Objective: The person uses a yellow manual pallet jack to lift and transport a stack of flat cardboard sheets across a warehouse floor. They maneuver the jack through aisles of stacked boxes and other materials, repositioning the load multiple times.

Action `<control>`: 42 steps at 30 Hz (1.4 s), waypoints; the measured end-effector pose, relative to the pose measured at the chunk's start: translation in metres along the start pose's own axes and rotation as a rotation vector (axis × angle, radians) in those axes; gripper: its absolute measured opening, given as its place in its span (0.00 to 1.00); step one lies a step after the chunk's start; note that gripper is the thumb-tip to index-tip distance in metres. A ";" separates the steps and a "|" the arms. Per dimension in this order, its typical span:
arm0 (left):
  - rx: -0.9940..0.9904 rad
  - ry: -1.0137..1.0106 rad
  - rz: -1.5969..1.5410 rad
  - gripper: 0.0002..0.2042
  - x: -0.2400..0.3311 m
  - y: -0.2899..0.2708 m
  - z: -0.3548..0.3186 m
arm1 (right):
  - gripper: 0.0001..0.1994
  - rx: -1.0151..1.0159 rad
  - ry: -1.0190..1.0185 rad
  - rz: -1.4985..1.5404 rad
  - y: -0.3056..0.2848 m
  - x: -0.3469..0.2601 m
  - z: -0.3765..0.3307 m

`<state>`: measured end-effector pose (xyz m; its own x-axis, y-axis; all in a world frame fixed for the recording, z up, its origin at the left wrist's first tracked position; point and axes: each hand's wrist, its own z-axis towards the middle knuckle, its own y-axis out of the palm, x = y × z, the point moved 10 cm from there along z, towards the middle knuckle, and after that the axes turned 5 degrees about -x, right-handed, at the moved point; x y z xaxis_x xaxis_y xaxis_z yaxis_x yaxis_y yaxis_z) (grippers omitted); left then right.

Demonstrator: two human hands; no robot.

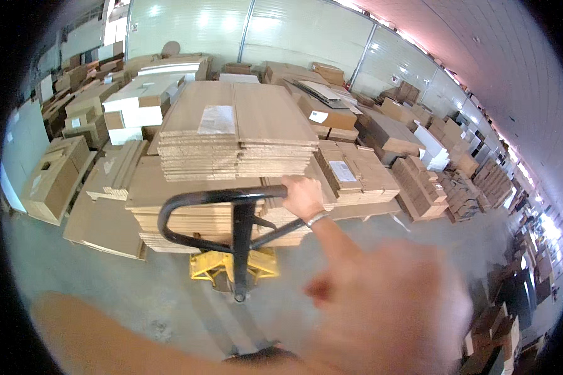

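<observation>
My right hand [303,197], with a bracelet at the wrist, is closed around the right side of the black loop handle [200,199] of a pallet jack. The yellow base [231,265] of the jack stands low, against a stack of flat brown boards [169,215]. More boards [238,115] lie on top, a white sheet of paper [216,120] on them. My left arm crosses along the lower edge from the left. My left hand [388,306] is raised close in front, over my right forearm, and its fingers are smeared by motion. Whether it touches that forearm I cannot tell.
Stacks of boards and cartons [356,172] stand to the right of the jack. To the left are board stacks [106,231] and a carton [53,178]. More cartons [494,334] stand at the lower right. The grey floor [131,287] shows around the jack.
</observation>
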<state>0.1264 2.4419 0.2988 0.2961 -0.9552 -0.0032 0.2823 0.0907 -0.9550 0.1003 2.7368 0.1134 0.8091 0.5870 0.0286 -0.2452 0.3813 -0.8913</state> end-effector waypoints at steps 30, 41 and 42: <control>0.155 -1.070 0.608 0.25 -0.091 0.061 -0.147 | 0.08 -0.004 -0.109 0.146 0.000 -0.025 0.013; 0.101 -1.408 0.288 0.19 -0.250 0.108 -0.237 | 0.10 -0.083 -0.075 0.109 0.016 -0.027 0.011; -0.001 -1.411 0.340 0.19 -0.253 0.108 -0.237 | 0.10 -0.104 -0.070 0.129 0.011 -0.029 0.007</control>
<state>-0.1346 2.6264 0.1261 0.9817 0.1799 0.0631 0.0162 0.2510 -0.9679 0.0701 2.7288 0.1056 0.7347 0.6756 -0.0608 -0.2851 0.2261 -0.9315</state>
